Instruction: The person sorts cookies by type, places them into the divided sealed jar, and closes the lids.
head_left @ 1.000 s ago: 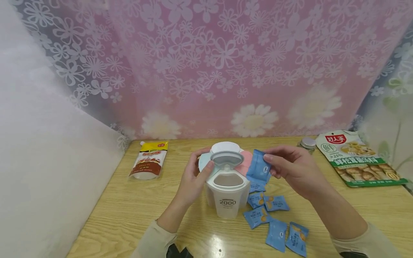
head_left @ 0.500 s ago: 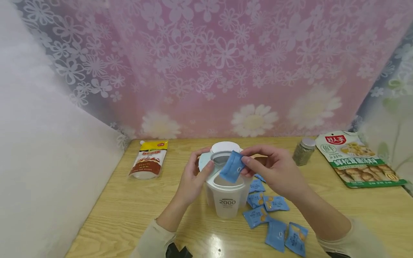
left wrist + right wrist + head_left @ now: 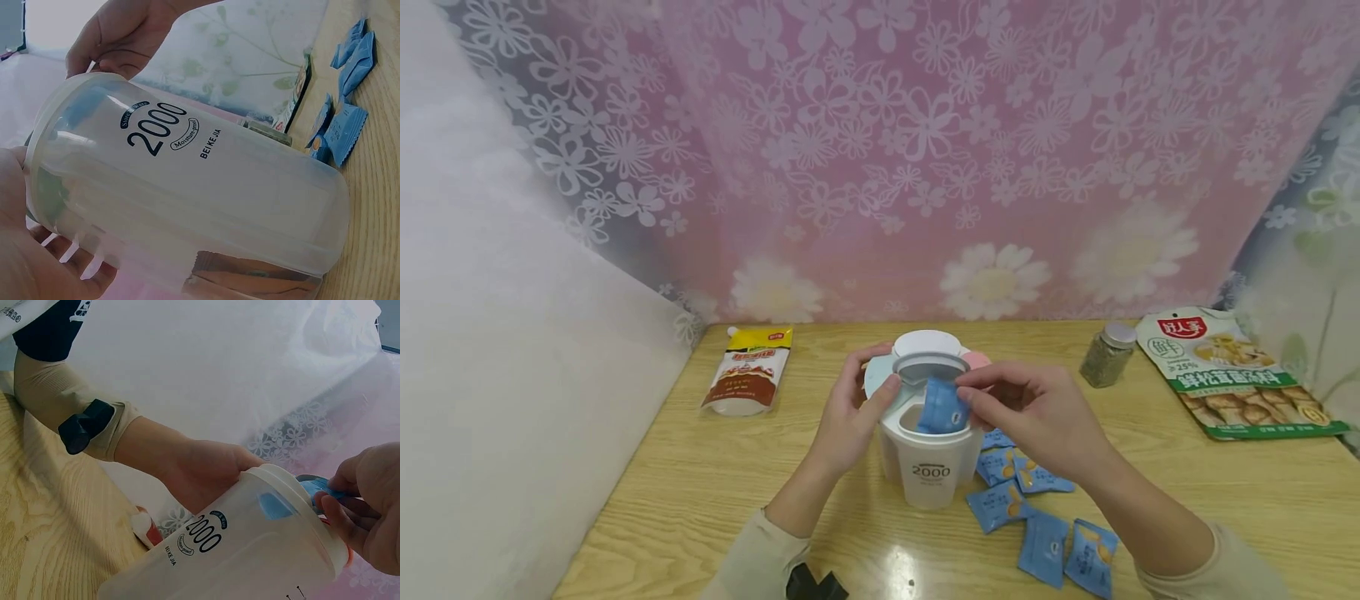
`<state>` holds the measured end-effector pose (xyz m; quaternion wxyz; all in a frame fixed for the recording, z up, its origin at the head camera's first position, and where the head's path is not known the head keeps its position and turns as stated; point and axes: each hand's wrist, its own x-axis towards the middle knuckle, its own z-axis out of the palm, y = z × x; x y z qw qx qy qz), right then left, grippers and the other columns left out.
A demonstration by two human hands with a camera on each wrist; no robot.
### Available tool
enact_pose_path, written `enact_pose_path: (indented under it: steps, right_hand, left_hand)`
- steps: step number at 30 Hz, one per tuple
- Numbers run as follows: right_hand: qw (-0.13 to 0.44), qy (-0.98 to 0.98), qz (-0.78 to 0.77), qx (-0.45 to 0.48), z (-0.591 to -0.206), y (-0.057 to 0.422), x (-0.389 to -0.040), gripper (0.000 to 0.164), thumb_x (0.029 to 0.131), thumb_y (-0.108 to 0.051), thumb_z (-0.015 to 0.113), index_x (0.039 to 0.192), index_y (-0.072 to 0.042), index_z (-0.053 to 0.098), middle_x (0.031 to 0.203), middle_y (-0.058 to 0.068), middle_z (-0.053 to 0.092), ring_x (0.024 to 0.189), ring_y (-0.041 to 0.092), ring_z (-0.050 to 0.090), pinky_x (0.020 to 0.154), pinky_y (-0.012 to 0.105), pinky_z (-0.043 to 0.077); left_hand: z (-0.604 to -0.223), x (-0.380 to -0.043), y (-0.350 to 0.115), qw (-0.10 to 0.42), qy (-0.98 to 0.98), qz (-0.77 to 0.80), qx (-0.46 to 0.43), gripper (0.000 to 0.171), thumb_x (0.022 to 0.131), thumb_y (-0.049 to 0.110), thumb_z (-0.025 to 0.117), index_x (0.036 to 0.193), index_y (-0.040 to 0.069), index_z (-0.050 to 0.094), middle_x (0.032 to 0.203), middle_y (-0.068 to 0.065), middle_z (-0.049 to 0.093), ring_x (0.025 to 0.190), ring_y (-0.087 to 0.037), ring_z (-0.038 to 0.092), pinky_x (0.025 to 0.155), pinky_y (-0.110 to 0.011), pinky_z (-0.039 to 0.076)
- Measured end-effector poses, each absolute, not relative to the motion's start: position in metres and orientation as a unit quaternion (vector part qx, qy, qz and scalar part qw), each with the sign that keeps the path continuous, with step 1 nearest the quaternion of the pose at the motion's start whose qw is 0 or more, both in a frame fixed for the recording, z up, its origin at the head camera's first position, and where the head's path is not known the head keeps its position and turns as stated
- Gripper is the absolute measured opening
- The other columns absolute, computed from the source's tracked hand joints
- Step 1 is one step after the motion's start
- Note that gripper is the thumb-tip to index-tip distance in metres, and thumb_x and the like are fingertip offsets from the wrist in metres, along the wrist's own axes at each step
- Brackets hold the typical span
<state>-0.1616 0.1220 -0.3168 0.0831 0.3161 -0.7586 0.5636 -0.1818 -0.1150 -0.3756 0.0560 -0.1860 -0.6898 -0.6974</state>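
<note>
A translucent storage canister (image 3: pixel 928 493) marked 2000 stands upright on the table, one flap (image 3: pixel 931 365) of its lid raised. My left hand (image 3: pixel 846 429) holds the canister's left side, thumb on the lid top; its fingers curl against the wall in the left wrist view. With thumb and fingers, my right hand (image 3: pixel 1037 412) pinches a small blue snack packet (image 3: pixel 943 408) at the lid opening. The packet's lower end (image 3: pixel 275 506) shows blue through the wall in the right wrist view, so it is partly inside. Several similar blue packets (image 3: pixel 1043 546) lie right of the canister.
A yellow-and-brown spouted pouch (image 3: pixel 748 372) lies at the back left. A small capped jar (image 3: pixel 1107 357) of dried flakes stands at the back right, beside a large green-and-white mushroom-print bag (image 3: pixel 1232 371). Floral cloth (image 3: pixel 880 167) hangs behind the table (image 3: pixel 700 508).
My right hand has carried the blue packet leftward from beside the canister, then lowered it into the lid opening. My left hand has kept its hold on the canister.
</note>
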Motion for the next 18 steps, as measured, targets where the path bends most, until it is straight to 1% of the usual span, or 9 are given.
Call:
enact_pose_path:
  steps: [3,5,8,13,18]
  right_hand:
    - [0.054,-0.743,0.579,0.33,-0.318,0.126,-0.163,0.014,0.093,0.002,0.066,0.105,0.0,0.073,0.086,0.008,0.074,0.068,0.013,0.069,0.061,0.03,0.059]
    - [0.034,-0.734,0.587,0.338,-0.32,0.128,-0.166,0.015,0.093,0.002,0.065,0.106,0.002,0.073,0.091,0.007,0.076,0.07,0.013,0.07,0.062,0.032,0.059]
    - [0.006,-0.732,0.592,0.338,-0.322,0.132,-0.169,0.017,0.093,0.0,0.066,0.108,0.0,0.073,0.099,0.005,0.077,0.072,0.014,0.07,0.063,0.033,0.06]
    - [-0.023,-0.739,0.59,0.325,-0.324,0.14,-0.174,0.019,0.093,-0.003,0.067,0.111,-0.004,0.073,0.106,0.001,0.077,0.076,0.017,0.072,0.065,0.034,0.06]
    - [-0.037,-0.74,0.597,0.309,-0.325,0.147,-0.175,0.019,0.095,-0.003,0.065,0.112,0.0,0.072,0.106,-0.002,0.076,0.075,0.018,0.071,0.065,0.034,0.06]
  left_hand:
    - [-0.376,-0.181,-0.114,0.057,-0.689,-0.699,-0.185,0.042,0.101,0.014,0.055,0.14,0.007,0.043,0.141,-0.016,0.048,0.114,-0.017,0.057,0.089,-0.026,0.055]
    - [-0.376,-0.181,-0.115,0.058,-0.687,-0.701,-0.184,0.042,0.101,0.014,0.055,0.14,0.006,0.043,0.141,-0.016,0.048,0.113,-0.017,0.057,0.088,-0.026,0.055]
    - [-0.377,-0.181,-0.115,0.058,-0.683,-0.704,-0.184,0.042,0.101,0.014,0.056,0.14,0.006,0.043,0.141,-0.017,0.047,0.112,-0.017,0.057,0.087,-0.025,0.055]
    - [-0.378,-0.183,-0.114,0.054,-0.681,-0.707,-0.183,0.042,0.101,0.015,0.056,0.14,0.007,0.044,0.136,-0.017,0.05,0.11,-0.017,0.058,0.086,-0.026,0.055]
    - [-0.379,-0.183,-0.116,0.054,-0.689,-0.701,-0.176,0.041,0.1,0.016,0.057,0.139,0.009,0.046,0.13,-0.017,0.053,0.108,-0.017,0.058,0.084,-0.026,0.055]
